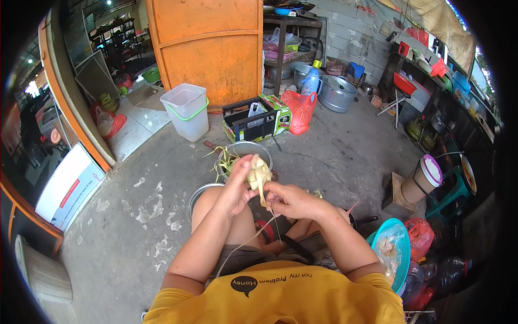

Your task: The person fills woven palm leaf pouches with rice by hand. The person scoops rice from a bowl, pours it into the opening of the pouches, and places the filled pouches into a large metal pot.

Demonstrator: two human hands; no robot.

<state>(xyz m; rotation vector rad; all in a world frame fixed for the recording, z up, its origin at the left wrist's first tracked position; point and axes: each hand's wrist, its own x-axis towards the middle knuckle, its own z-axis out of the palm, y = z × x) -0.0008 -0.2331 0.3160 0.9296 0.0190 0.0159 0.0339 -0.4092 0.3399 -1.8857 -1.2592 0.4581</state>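
A woven palm-leaf pouch (259, 173) is held up by my left hand (239, 184), its fingers around the pouch's left side and underside. My right hand (289, 200) pinches a leaf strip just below the pouch. From there a long thin strip (243, 245) trails down to the lap, over my thigh. Behind the hands stands a round metal basin (265, 153), with a bunch of green-yellow leaf strips (225, 163) hanging over its left side. A second metal basin (194, 198) shows partly beside my left knee.
A clear plastic bucket (187, 117), a black and green toy truck (253, 121) and a red plastic bag (299, 111) stand ahead. Large aluminium pots (338, 95) are farther back. At my right are a turquoise basin (394, 247) and a beige container (419, 182) with a purple rim.
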